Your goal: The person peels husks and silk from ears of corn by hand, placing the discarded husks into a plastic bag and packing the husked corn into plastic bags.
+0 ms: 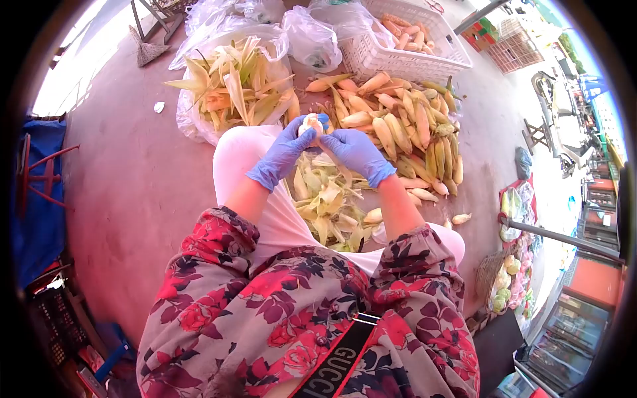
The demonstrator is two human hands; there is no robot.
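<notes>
Both hands wear blue-purple gloves and meet above the lap. My left hand (pixel 283 154) is closed round a pale corn cob (pixel 310 124), whose near end faces up. The fingers of my right hand (pixel 355 150) are pinched at the cob's right side, on what looks like its husk. Below the hands, between the knees, lies a heap of loose husks (pixel 326 202). A large pile of unpeeled corn (pixel 411 126) spreads just beyond my right hand. Past my left hand stands a clear plastic bag (pixel 192 116) filled with husks.
A white plastic crate (pixel 371 63) with peeled cobs stands behind the corn pile. More plastic bags (pixel 310 41) lie beside it. At the right are bags of vegetables (pixel 507 282) and a metal pole (pixel 564 239). A red folding frame (pixel 48 176) stands by blue cloth at the left.
</notes>
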